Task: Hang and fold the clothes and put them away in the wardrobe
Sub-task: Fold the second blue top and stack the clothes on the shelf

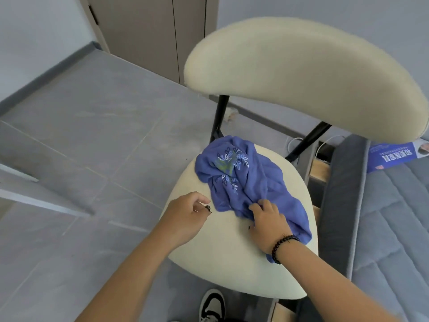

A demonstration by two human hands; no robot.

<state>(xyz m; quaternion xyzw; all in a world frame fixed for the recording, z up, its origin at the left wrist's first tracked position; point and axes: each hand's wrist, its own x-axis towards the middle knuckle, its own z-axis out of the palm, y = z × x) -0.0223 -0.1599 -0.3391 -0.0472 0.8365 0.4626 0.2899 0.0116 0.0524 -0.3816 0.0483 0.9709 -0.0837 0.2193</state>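
A crumpled blue garment (pixel 243 180) with a white leaf print lies on the cream seat of a chair (pixel 222 259). My right hand (pixel 268 223) grips a fold of the garment near its lower edge, fingers curled into the cloth. My left hand (pixel 185 213) hovers over the seat just left of the garment, fingers loosely curled and holding nothing. A dark bead bracelet sits on my right wrist. Part of the garment is hidden under my right hand and wrist.
The chair's cream backrest (pixel 301 75) rises behind the seat on black legs. A grey quilted bed (pixel 390 228) stands at the right with a blue printed sheet (pixel 397 155) on it. A wardrobe door (pixel 148 31) is at the back. Grey floor tiles lie left.
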